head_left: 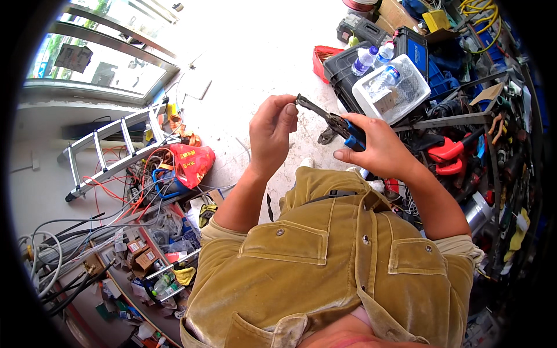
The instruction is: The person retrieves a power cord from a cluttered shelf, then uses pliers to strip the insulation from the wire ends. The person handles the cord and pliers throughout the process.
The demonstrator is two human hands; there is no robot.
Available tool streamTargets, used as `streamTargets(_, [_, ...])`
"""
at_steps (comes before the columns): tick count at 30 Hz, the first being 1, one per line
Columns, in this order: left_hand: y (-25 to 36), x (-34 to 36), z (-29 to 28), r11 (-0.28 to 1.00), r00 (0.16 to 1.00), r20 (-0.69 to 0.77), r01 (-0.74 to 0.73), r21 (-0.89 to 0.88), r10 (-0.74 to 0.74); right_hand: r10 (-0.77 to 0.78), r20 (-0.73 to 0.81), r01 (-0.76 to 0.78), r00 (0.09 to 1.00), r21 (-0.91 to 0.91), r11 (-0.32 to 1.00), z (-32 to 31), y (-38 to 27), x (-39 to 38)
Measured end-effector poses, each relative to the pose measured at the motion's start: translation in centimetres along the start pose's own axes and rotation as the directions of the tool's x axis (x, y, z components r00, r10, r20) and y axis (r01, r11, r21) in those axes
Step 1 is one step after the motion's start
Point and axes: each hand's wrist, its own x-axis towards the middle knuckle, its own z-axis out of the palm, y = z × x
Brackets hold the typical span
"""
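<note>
My right hand (378, 146) is wrapped round the blue handles of dark long-nosed pliers (318, 110). Their jaws point up and left, toward my other hand. Thumb and fingers of my left hand (271, 132) are pinched together right at the tip of the jaws. Whatever lies in that pinch is too small to make out. Both hands are raised in front of my chest, over the pale floor.
An aluminium ladder (125, 139) leans at the left beside a red bag (192, 165) and tangled cables. On the right, a white plastic tub (361, 93) with bottles sits on a black case (342, 72). A metal rack (447, 120) crammed with tools stands close to my right arm.
</note>
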Motion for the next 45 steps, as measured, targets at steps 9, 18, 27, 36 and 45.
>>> streamTargets(9, [-0.7,0.6,0.3,0.999,0.996,-0.087,-0.018,-0.032,0.015,-0.057,-0.096,0.054,0.994,-0.034,0.998,0.5,0.2,-0.2])
streamTargets(18, [-0.7,0.6,1.1,0.998,0.992,-0.116,-0.059,-0.036,0.055,-0.067,-0.122,0.069,0.990,0.016,0.997,1.1,-0.2,-0.2])
streamTargets(27, [0.3,0.6,2.1,0.985,0.980,-0.169,-0.128,-0.113,0.108,-0.149,-0.197,0.182,0.969,0.163,0.970,2.4,0.2,0.0])
streamTargets(36, [1.3,1.0,0.7,0.916,0.967,0.008,-0.245,0.317,0.255,-0.042,-0.091,0.062,0.995,0.231,0.971,1.6,-0.2,-0.5])
streamTargets(45, [6.0,2.8,-1.5,0.391,0.735,0.646,-0.667,0.634,0.206,0.002,0.035,-0.007,0.999,0.135,0.991,0.6,1.1,-2.5])
